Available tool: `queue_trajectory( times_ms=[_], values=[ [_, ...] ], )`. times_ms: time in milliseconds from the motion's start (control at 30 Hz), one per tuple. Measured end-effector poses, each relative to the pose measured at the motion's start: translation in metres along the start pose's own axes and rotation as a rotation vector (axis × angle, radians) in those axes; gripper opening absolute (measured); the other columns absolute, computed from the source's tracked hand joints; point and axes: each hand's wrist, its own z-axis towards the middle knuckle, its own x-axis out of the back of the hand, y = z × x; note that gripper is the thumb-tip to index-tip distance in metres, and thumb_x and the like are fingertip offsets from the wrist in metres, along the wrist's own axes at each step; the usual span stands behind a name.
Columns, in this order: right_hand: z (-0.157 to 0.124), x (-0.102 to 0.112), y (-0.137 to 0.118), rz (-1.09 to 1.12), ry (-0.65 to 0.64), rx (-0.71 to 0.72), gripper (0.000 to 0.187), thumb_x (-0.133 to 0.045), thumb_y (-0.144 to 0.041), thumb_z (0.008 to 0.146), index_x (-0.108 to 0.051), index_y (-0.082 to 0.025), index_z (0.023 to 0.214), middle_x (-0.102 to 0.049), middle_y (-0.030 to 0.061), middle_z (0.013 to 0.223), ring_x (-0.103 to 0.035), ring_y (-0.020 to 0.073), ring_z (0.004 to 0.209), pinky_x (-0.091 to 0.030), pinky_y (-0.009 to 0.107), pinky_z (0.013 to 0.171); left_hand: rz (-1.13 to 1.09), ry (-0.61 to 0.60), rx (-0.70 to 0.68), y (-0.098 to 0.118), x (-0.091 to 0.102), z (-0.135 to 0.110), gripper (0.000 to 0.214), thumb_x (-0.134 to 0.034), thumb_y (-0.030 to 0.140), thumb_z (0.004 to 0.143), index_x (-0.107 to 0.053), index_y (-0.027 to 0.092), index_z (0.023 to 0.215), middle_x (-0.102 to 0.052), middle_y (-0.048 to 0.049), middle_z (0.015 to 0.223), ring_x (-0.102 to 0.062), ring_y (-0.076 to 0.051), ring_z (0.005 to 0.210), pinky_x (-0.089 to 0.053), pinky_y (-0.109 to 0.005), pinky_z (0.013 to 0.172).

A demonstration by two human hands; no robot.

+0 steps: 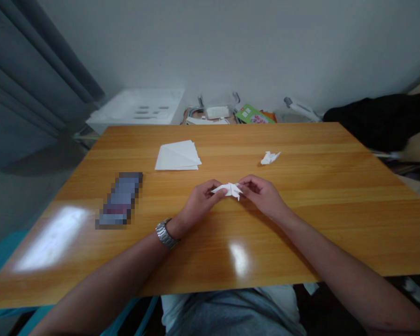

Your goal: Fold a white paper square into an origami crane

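Observation:
Between my two hands is a small folded white paper figure, held just above the table. My left hand, with a metal watch on its wrist, pinches the figure's left side with thumb and fingers. On the other side, my right hand has its fingertips closed on the figure's right end. A second folded paper figure lies farther back to the right. Behind my left hand rests a stack of white paper sheets.
A phone, pixelated, lies at the left of the wooden table. Beyond the far edge are a white plastic tray, a green booklet and a dark cloth. A grey curtain hangs at the left.

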Motion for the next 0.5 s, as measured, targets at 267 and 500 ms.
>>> queue_trajectory(
  times_ms=[267, 500],
  values=[
    [-0.0003, 0.0024, -0.0014, -0.053, 0.017, -0.022, 0.029, -0.072, -0.049, 0.088, -0.070, -0.020, 0.091, -0.074, 0.0036, 0.083, -0.068, 0.0173, 0.072, -0.055, 0.030, 0.070, 0.019, 0.088, 0.026, 0.0057, 0.0008, 0.0002, 0.036, -0.059, 0.049, 0.097, -0.062, 0.016, 0.083, -0.059, 0.0006, 0.073, -0.051, -0.012, 0.065, -0.040, -0.023, 0.060],
    [0.0015, 0.0065, -0.0047, -0.107, 0.031, -0.022, 0.030, -0.072, -0.049, 0.088, -0.070, -0.019, 0.089, -0.074, 0.0040, 0.080, -0.067, 0.0172, 0.069, -0.056, 0.030, 0.069, 0.022, 0.099, 0.023, 0.0036, 0.0022, 0.0012, 0.035, -0.059, 0.048, 0.097, -0.062, 0.016, 0.081, -0.058, 0.0008, 0.071, -0.050, -0.012, 0.065, -0.039, -0.023, 0.060]
  ],
)
